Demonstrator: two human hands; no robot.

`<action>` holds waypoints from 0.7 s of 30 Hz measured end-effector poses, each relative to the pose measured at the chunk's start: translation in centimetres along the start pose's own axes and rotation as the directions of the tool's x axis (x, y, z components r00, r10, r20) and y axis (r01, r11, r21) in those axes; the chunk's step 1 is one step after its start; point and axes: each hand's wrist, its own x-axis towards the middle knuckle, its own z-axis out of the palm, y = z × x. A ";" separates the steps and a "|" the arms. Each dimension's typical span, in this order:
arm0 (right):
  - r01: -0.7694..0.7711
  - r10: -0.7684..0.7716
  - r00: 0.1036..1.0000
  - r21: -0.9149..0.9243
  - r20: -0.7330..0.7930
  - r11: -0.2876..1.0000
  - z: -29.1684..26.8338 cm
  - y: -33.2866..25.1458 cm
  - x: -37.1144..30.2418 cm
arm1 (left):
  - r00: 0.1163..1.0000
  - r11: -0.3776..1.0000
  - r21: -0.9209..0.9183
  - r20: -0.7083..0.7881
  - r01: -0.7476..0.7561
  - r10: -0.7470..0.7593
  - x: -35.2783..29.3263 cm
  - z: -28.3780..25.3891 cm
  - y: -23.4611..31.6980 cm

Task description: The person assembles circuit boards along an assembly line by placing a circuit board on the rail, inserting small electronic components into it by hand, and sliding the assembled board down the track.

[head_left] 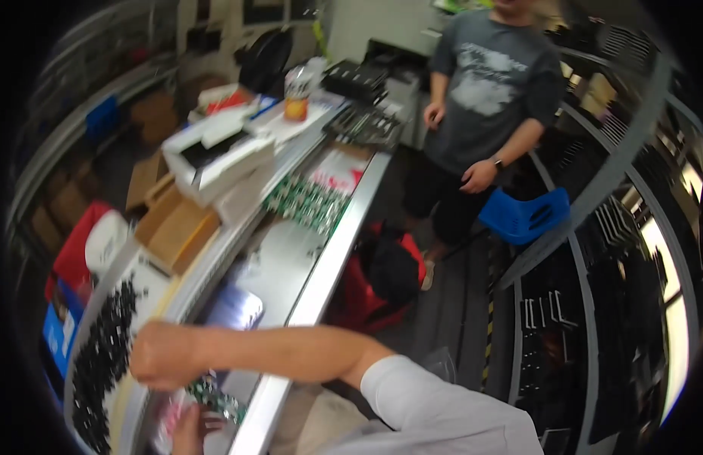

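My right hand (166, 355) is closed in a fist above the bench edge, beside a spread of small black parts (108, 356). Whatever it may hold is hidden. Below it, near the lower edge of the picture, is my left hand (190, 431), partly cut off and blurred, its thumb raised. Green circuit boards (222, 402) lie just beyond its fingers, next to a pinkish-white bag or sheet (168, 417). Whether the left hand grips one of these cannot be made out.
More green circuit boards (309, 203) lie farther up the metal-edged bench (321, 284). A cardboard tray (177, 231) and an opened white box (218, 155) stand on the left. Beyond the bench, another person (492, 91) stands near a blue chair (526, 216). Dark racks (617, 303) line the right.
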 end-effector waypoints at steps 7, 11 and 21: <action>0.012 -0.013 1.000 0.087 0.018 0.996 1.3 0.3 -0.4 | 0.987 0.978 0.163 0.072 0.129 -0.142 2.5 1.0 1.5; 0.068 -0.070 0.997 0.051 0.022 0.996 1.2 -0.8 -0.3 | 0.994 0.993 0.081 0.062 0.082 -0.087 2.2 1.2 0.6; 0.711 -0.706 0.702 0.163 -0.096 0.684 0.6 -11.0 -2.8 | 0.984 0.984 0.177 0.166 0.026 -0.056 3.9 4.9 4.9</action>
